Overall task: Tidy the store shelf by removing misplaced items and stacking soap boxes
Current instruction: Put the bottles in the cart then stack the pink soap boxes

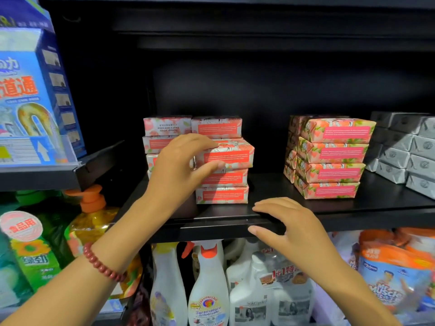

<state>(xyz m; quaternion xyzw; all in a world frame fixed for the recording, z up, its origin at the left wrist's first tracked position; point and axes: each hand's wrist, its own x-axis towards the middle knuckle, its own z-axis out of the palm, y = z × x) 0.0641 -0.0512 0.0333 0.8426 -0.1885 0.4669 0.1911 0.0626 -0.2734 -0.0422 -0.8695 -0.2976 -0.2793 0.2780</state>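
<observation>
Left hand [181, 165]: pinching crooked soap box [227, 155].
Right hand [290, 222]: spread, resting on shelf [376, 208] front edge.
Done: right stack [329, 158] looks neat.
Remaining: probably squaring this box.

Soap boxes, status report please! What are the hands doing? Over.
Left hand grips top soap box, skewed on the left stack. Right hand rests open on shelf edge. Nothing blocking the stack.

The blue box [35, 95] on the left shelf bears "道通" in red. Below it, a round sticker [21, 225] reads "食品用" and the green bottle [35, 262] "绿劲". The near spray bottle [208, 302] says "Sgrassatore Universale"; a white bottle [282, 276] shows "1+1特"; the right pack [388, 285] "Mr Muscle". One far soap box [167, 125] reads, upside down, "Goat's milk soap".
</observation>
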